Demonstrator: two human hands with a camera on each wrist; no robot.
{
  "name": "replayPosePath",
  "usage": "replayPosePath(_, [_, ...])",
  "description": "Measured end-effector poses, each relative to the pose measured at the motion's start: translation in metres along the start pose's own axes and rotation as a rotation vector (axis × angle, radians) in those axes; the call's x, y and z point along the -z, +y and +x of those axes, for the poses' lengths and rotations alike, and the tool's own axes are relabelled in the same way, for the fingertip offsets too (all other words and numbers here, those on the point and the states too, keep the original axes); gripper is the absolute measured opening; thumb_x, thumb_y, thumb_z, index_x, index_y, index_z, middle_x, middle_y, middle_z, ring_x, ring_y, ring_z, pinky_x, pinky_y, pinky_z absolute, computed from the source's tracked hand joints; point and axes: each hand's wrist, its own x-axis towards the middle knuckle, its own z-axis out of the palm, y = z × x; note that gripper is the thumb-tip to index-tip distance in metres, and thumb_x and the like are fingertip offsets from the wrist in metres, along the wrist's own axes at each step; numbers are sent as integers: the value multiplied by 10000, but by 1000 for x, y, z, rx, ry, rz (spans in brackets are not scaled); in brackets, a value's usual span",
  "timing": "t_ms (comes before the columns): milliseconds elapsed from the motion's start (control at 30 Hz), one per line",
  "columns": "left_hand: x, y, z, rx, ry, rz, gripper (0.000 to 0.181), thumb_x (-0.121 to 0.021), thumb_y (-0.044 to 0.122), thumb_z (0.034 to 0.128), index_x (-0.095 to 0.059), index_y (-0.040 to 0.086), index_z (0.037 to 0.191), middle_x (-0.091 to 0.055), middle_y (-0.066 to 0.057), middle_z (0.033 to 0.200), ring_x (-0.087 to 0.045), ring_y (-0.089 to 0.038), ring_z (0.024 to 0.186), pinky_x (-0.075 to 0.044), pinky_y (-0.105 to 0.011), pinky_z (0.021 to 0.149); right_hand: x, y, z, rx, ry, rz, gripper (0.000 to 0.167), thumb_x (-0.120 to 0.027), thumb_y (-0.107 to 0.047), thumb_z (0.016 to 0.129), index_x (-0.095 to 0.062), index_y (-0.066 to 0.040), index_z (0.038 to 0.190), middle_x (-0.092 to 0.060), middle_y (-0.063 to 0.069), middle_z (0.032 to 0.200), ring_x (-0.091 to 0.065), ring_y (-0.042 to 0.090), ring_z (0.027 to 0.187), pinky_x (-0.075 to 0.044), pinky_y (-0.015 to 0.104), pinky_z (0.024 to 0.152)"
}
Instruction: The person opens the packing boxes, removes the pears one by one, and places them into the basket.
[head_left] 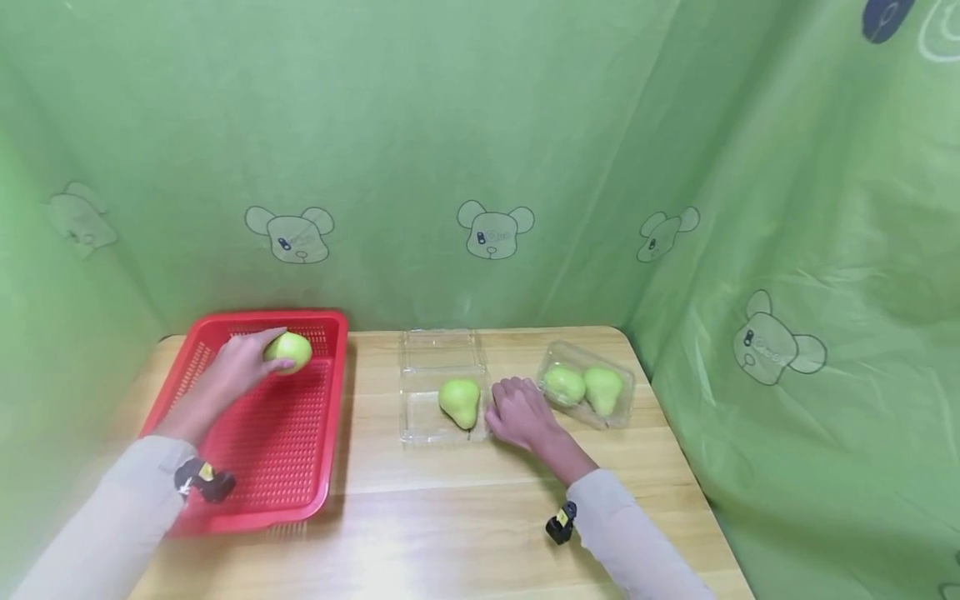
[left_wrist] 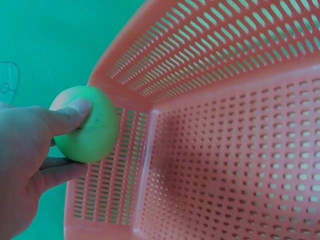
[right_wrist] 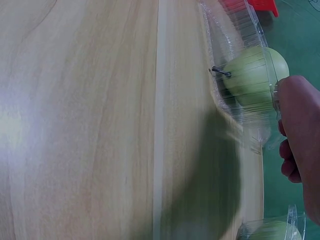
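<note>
My left hand [head_left: 243, 362] grips a round green fruit [head_left: 291, 352] between thumb and fingers, above the far part of a red plastic basket [head_left: 339, 417]. The left wrist view shows the fruit [left_wrist: 92, 137] by the basket's slotted wall [left_wrist: 125, 175]; its far side is hidden. My right hand [head_left: 521, 412], fingers curled, holds the right edge of an open clear plastic clamshell box [head_left: 420, 429]. One green pear [head_left: 459, 400] lies in that box, and its dark stem shows in the right wrist view.
A second clear plastic box [head_left: 621, 412] holds two green fruits at the right, close beyond my right hand. The wooden table [head_left: 420, 517] carries everything. Green printed curtains [head_left: 405, 167] hang behind and at both sides.
</note>
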Motion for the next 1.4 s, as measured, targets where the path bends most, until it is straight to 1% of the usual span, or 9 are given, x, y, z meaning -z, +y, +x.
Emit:
replayPosePath(233, [-3,-13,-7,2,-59,22,500,-789,139,900,-613,-87,1309,-704,-340,1122,-678,-534,1025,-587,-650,901,-1,1,-2,-4,-1,15,213,-616,-245,963,-530,-134,802,-478,-1,719,-422,169,681,-440,305,671])
replayPosePath(333, [-4,-20,-10,11,-86,31,500,-791,132,896,-612,-100,1302,-699,-349,1116,-676,-538,1015,-588,-653,891,-1,2,-2,6,14,8,218,-621,-245,957,-532,-131,794,-479,0,712,-424,173,674,-434,305,658])
replayPosePath(500, [-5,-33,-13,16,-98,49,493,-796,128,890,-613,-128,1270,-698,-349,1076,-674,-527,980,-586,-644,868,-2,2,-1,22,30,1,218,-625,-250,953,-547,-119,797,-503,7,714,-442,181,675,-440,313,655])
replayPosePath(633, [-7,-42,-13,5,-104,35,384,-796,114,888,-656,-99,1175,-708,-254,946,-676,-429,886,-594,-584,816,-2,2,-1,15,23,1,211,-628,-260,954,-563,-117,814,-518,7,725,-451,177,684,-442,309,658])
replayPosePath(800, [-6,-49,-14,29,-130,-10,260,-795,82,879,-679,-39,1077,-660,-140,852,-606,-303,810,-558,-488,769,-2,3,-2,10,21,-12,213,-630,-269,958,-564,-125,817,-516,-2,724,-447,167,681,-437,300,656])
replayPosePath(933, [-4,-52,-17,64,-161,-31,284,-786,74,883,-672,-54,1110,-659,-151,880,-596,-299,826,-546,-483,771,-1,3,-1,18,26,-8,220,-635,-264,954,-555,-125,804,-508,0,713,-445,170,672,-438,303,651])
replayPosePath(1067, [-3,-55,-20,124,-205,-62,350,-770,91,895,-653,-79,1177,-666,-179,941,-592,-313,870,-533,-479,792,0,3,-1,27,24,-15,223,-631,-263,956,-549,-125,800,-506,1,713,-442,172,671,-442,304,654])
replayPosePath(1167, [-3,-56,-21,148,-221,-75,409,-760,99,907,-631,-92,1245,-678,-215,1011,-607,-341,920,-540,-520,830,0,3,-1,30,22,-23,229,-628,-266,956,-542,-131,792,-500,-3,706,-437,168,664,-439,300,647])
replayPosePath(1400, [0,-56,-20,126,-223,-39,519,-763,81,903,-572,-140,1332,-680,-347,1130,-648,-508,1036,-538,-660,912,2,2,-2,29,23,-19,230,-623,-264,953,-540,-126,789,-500,3,704,-446,176,664,-443,307,646])
